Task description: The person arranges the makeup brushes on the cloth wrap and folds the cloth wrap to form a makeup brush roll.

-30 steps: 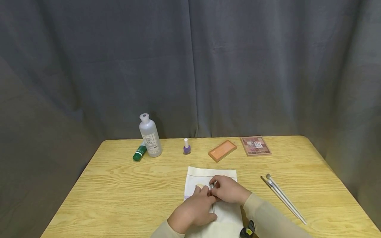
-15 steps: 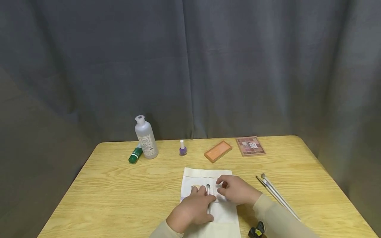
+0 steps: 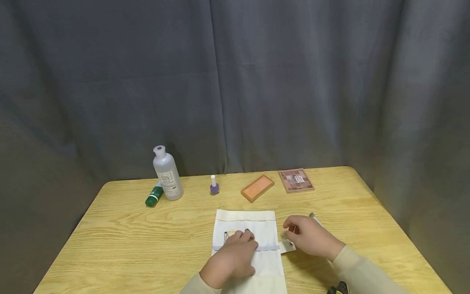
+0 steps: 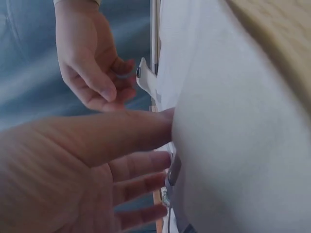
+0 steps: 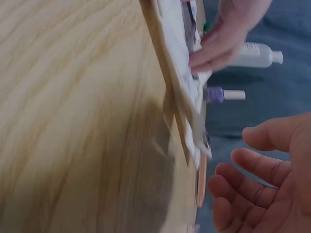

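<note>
A white cloth pouch (image 3: pixel 264 269) lies flat at the table's front, crossed by a lavender band (image 3: pixel 268 248). My left hand (image 3: pixel 233 255) presses on it with extended fingers. A beige item (image 3: pixel 230 233) shows beyond those fingers, and in the left wrist view a slim metallic piece (image 4: pixel 173 171) lies by the fingertips; the hand covers most of both. From the pouch's right side sticks out a short strap (image 3: pixel 286 246) with a metal snap. Just right of that strap hovers my right hand (image 3: pixel 313 237), fingers loosely bent and holding nothing, as the right wrist view confirms.
At the back stand a clear bottle (image 3: pixel 168 175) and a purple nail polish (image 3: pixel 214 188). A green tube (image 3: pixel 153 197), an orange case (image 3: pixel 258 188) and an eyeshadow palette (image 3: pixel 296 181) lie there too. A brush (image 3: pixel 315 219) is mostly hidden behind my right hand.
My right hand has moved off the pouch to the right, past its edge, leaving the strap exposed. My left hand stays on the pouch. The head view has shifted rightward.
</note>
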`<action>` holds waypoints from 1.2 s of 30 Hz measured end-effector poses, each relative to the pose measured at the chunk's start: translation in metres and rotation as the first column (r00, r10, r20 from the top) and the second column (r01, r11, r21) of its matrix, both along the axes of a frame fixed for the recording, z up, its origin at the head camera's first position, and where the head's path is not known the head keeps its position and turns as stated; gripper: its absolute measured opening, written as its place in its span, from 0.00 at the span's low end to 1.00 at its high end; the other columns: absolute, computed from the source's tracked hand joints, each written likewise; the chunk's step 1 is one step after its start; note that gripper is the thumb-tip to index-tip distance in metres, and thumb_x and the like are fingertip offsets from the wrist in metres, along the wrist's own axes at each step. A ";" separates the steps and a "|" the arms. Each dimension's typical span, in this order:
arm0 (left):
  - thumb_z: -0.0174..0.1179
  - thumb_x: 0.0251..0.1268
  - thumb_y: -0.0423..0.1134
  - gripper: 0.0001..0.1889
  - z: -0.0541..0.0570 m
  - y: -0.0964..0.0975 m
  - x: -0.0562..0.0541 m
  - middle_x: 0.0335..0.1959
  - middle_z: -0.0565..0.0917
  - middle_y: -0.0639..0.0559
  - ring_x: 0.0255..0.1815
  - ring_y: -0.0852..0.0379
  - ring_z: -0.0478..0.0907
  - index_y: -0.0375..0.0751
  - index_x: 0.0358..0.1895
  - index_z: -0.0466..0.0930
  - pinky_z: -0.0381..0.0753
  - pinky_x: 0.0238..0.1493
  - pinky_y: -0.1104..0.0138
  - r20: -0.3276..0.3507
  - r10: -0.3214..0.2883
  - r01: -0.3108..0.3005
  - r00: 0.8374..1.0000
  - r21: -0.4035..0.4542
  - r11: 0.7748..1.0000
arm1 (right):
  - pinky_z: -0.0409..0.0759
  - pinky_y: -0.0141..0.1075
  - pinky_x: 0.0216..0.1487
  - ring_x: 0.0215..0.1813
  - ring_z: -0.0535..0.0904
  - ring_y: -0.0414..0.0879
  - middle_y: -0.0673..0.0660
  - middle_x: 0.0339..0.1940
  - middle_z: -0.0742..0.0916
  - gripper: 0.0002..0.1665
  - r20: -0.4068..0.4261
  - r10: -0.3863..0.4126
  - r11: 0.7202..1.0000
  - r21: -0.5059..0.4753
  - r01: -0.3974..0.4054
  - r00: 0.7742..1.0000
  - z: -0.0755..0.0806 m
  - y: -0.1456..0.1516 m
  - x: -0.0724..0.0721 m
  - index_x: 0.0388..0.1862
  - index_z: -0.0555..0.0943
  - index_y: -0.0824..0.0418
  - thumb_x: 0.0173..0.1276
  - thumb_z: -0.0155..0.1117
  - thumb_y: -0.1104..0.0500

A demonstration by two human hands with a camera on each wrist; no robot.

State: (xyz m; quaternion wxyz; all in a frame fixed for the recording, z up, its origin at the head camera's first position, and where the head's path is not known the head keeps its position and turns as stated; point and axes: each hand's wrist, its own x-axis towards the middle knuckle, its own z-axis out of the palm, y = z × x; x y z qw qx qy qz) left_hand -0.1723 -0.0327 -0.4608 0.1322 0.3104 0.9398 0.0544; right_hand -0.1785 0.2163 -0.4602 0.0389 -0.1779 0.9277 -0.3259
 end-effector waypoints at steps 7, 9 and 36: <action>0.71 0.54 0.46 0.30 -0.003 -0.001 -0.002 0.66 0.73 0.54 0.65 0.52 0.67 0.44 0.63 0.79 0.67 0.69 0.59 0.024 -0.025 0.025 0.999 0.008 1.000 | 0.74 0.34 0.32 0.32 0.74 0.39 0.45 0.30 0.82 0.06 -0.051 -0.124 0.991 0.050 0.127 0.991 0.005 0.027 0.005 0.43 0.84 0.60 0.71 0.65 0.60; 0.70 0.55 0.46 0.29 -0.003 -0.001 -0.001 0.65 0.74 0.53 0.65 0.52 0.68 0.44 0.63 0.80 0.67 0.69 0.58 0.029 -0.014 0.013 0.999 0.026 1.000 | 0.74 0.34 0.32 0.32 0.74 0.40 0.46 0.30 0.82 0.05 -0.059 -0.156 0.985 0.062 0.160 0.986 0.006 0.035 0.006 0.42 0.85 0.60 0.70 0.65 0.61; 0.72 0.56 0.47 0.35 -0.006 0.003 0.005 0.72 0.72 0.54 0.74 0.53 0.65 0.39 0.67 0.76 0.66 0.71 0.64 -0.047 -0.060 0.060 0.997 0.007 0.998 | 0.75 0.39 0.31 0.28 0.73 0.44 0.50 0.26 0.82 0.08 0.056 -0.234 0.951 0.222 0.217 0.971 -0.008 0.077 0.020 0.37 0.85 0.64 0.63 0.71 0.60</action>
